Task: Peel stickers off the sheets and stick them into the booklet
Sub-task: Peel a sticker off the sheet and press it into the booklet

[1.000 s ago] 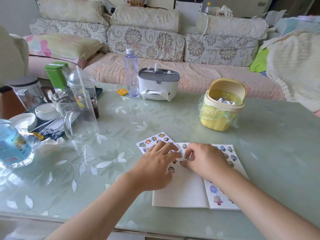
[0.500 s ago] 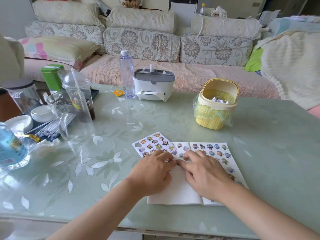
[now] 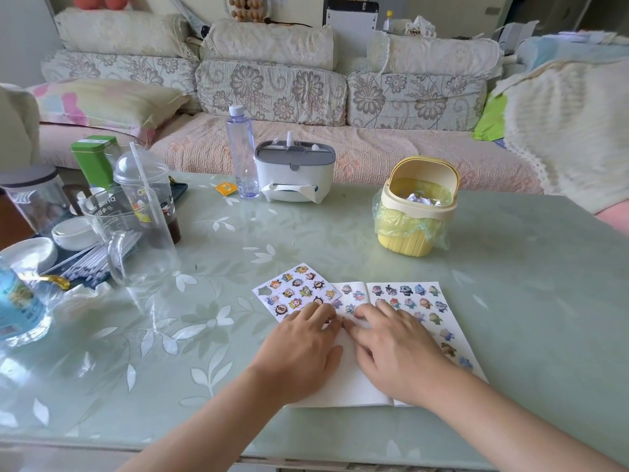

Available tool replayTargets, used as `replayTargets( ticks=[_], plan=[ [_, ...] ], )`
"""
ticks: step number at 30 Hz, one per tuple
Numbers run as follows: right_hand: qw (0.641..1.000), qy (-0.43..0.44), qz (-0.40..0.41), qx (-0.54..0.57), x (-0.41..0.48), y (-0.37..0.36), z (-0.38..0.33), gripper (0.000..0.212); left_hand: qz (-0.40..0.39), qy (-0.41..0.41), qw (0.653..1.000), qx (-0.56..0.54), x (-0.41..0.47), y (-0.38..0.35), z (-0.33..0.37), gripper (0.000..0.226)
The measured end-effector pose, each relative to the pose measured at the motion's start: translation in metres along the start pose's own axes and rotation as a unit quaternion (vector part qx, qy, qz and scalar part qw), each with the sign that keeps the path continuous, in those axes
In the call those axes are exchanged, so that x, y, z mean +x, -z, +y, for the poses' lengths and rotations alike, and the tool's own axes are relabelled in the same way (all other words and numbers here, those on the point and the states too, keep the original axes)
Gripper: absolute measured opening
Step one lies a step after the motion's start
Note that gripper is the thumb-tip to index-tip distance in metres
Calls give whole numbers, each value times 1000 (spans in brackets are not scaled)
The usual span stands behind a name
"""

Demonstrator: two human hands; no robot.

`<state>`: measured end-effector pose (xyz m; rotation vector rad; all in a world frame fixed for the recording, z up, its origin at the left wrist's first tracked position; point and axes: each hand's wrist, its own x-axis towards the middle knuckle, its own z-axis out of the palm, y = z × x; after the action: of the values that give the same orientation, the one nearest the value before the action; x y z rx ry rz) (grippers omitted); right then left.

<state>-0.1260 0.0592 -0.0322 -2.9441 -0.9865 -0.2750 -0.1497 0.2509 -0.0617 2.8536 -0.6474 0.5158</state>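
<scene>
A home living room; a floral-cushioned sofa (image 3: 272, 93) stands behind a green tabletop (image 3: 510, 267) with a tissue box (image 3: 294, 172).

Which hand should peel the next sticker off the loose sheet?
Left. The left hand has its fingertips at the sheet's near edge, while the right hand rests on the booklet, farther right, and could hold it flat.

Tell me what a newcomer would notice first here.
The left hand and right hand rest side by side on the open booklet near the front edge of the table. A colourful sticker sheet lies just beyond the left hand, at the booklet's far left corner. A yellow bin stands farther back, right.
</scene>
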Motion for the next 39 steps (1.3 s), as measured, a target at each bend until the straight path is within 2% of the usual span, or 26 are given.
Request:
replayTargets(
  ticks=[11,16,21,26,31,36,39],
  plan=[
    [998,58,1,9,1,4,5,28,-46,-16,998,-49,0,12,-14,47],
    [1000,7,-7,4,0,5,-2,33,-64,-7,996,-60,0,11,-11,54],
    [998,-25,-64,-12,9,7,-12,53,-64,-3,996,-57,0,11,-10,59],
    [998,-32,-48,-8,11,3,-13,47,-63,6,996,-61,-1,11,-5,59],
    [998,-34,-54,9,4,4,-11,54,-62,13,998,-24,-8,9,3,62],
    [998,-22,-55,20,-8,11,-7,41,-55,14,998,-13,-3,10,2,58],
    [997,-31,-72,20,-13,13,-11,44,-79,21,996,-36,2,14,0,64]
  ],
)
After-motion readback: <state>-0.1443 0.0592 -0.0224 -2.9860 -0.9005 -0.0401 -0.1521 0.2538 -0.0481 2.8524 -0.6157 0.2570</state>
